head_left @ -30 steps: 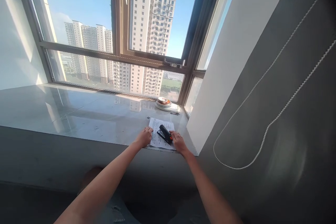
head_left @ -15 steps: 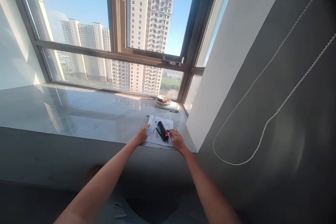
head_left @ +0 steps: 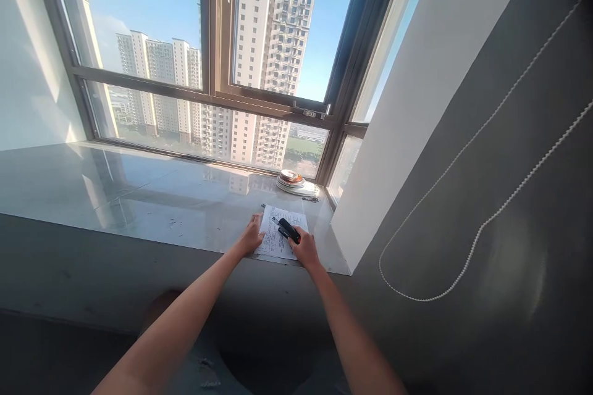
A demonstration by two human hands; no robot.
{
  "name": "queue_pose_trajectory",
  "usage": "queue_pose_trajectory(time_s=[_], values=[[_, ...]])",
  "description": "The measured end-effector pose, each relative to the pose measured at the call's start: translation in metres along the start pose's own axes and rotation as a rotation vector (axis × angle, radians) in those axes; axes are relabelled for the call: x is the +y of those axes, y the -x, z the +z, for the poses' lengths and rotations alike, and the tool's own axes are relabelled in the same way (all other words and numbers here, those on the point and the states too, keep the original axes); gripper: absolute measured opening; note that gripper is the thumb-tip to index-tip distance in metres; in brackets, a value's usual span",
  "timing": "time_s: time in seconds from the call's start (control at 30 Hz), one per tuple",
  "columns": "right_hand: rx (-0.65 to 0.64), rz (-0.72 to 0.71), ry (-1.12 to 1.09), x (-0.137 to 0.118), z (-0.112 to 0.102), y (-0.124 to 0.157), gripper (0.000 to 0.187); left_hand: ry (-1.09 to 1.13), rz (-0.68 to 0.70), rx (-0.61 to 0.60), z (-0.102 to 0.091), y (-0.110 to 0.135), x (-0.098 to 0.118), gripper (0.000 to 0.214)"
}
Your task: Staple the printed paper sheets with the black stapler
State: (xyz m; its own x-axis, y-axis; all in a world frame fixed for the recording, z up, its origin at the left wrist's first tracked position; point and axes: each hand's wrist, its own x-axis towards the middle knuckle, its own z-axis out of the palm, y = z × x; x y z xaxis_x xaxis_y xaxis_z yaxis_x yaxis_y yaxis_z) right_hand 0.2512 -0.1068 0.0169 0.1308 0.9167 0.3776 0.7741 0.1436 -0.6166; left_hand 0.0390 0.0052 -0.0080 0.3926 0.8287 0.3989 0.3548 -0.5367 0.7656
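Printed paper sheets (head_left: 273,247) lie near the front edge of the sill, at its right end. My left hand (head_left: 251,236) holds their left edge, its thumb over the paper and its fingers along the side. A black stapler (head_left: 289,228) is in my right hand (head_left: 306,248), which closes around its rear end above the sheets. The stapler's front points up and to the left, and my fingers cover most of its orange part.
A stack of round, plate-like things (head_left: 293,180) stands behind the paper by the window. A small chain (head_left: 311,199) lies in front of it. The glossy sill (head_left: 152,197) stretches left. A beaded blind cord (head_left: 445,166) hangs at the right wall.
My right hand has moved from the paper's right edge onto the stapler and closed around it. My left hand stays at the left edge. The view has shifted slightly.
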Motion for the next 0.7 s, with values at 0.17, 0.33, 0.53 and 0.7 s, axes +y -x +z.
queue_pose_trajectory(time_s=[0.17, 0.33, 0.53, 0.7], values=[[0.024, -0.104, 0.179, -0.020, -0.012, -0.002, 0.056, 0.421, -0.167, -0.062, -0.005, -0.004, -0.009, 0.074], [-0.116, -0.375, 0.375, -0.042, -0.008, -0.010, 0.057, 0.601, -0.268, -0.031, -0.012, -0.010, -0.020, 0.079], [-0.108, -0.563, 0.501, -0.044, 0.004, -0.011, 0.054, 0.660, -0.247, -0.010, -0.014, -0.016, -0.029, 0.072], [0.042, -0.627, 0.447, -0.038, 0.006, -0.006, 0.052, 0.698, -0.235, -0.022, -0.015, -0.010, -0.019, 0.064]])
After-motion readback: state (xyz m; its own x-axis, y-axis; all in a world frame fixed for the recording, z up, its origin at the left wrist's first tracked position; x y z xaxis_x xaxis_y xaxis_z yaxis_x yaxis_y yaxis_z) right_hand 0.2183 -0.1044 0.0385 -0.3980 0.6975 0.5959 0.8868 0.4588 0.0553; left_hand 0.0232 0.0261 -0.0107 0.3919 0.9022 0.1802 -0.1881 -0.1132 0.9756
